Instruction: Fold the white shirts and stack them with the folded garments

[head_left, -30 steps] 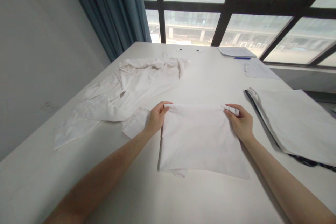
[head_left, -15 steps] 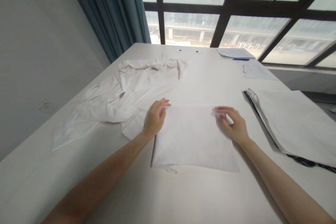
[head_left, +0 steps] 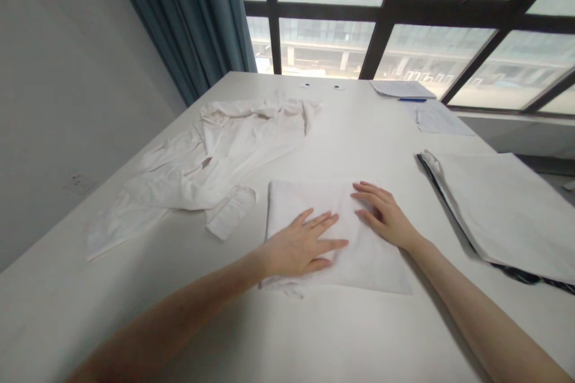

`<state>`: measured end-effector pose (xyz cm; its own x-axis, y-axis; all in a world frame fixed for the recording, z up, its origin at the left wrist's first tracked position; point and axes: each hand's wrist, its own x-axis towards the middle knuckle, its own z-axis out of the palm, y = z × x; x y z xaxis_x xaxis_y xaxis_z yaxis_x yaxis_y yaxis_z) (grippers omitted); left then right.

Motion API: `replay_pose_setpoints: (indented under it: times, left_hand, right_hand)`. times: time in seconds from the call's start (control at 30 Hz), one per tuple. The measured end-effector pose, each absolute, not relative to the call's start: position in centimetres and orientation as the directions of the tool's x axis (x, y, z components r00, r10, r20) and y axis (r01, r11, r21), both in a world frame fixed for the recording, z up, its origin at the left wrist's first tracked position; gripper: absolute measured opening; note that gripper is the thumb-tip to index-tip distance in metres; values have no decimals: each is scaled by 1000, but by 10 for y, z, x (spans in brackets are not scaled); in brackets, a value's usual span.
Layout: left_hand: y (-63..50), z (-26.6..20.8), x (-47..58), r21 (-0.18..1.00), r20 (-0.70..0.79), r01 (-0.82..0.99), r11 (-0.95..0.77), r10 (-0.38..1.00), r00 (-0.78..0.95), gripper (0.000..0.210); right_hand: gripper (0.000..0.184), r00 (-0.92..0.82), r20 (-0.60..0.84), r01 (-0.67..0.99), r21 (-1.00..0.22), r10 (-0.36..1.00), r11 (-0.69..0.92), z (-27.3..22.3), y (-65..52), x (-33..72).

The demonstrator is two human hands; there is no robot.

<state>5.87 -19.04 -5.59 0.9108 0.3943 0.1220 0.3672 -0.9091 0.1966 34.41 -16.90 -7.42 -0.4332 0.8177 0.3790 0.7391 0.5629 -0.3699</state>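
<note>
A white cloth bundle folded into a rectangle (head_left: 359, 269) lies flat on the white table in front of me, with a bit of loose fabric poking out at its near left edge. My left hand (head_left: 302, 246) rests flat on its left and middle part, fingers spread and pointing right. On its upper right part lies my right hand (head_left: 381, 212), palm down with fingers extended to the left. Neither hand grips the fabric. Left of the bundle, a crumpled white long-sleeved garment (head_left: 242, 143) is spread out, one cuff (head_left: 231, 212) reaching toward my left forearm.
At the right, a stack of folded white cloth (head_left: 507, 209) with a black layer beneath lies near the table edge. Papers (head_left: 402, 89) and a blue pen (head_left: 412, 100) are at the far right. Windows, a blue curtain (head_left: 197, 24) and a grey wall surround the table (head_left: 350, 341).
My left hand has moved from the bundle's upper left corner down and right onto its middle, fingers spreading. My right hand has shifted slightly left from the upper right corner, letting go of the fabric.
</note>
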Motion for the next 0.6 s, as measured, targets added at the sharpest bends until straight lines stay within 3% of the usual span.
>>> replay_pose_setpoints:
  times: [0.27,0.6]
  left_hand:
    - [-184,-54,56,246,99,192,-950,222,970,45]
    - [-184,-48,56,355,74,204,-912,245,967,45]
  right_hand:
    - [37,-102,471,815,-466,876,345,-87,-159,351]
    - [49,-54,443,848,-453,895,276,-95,-152,354]
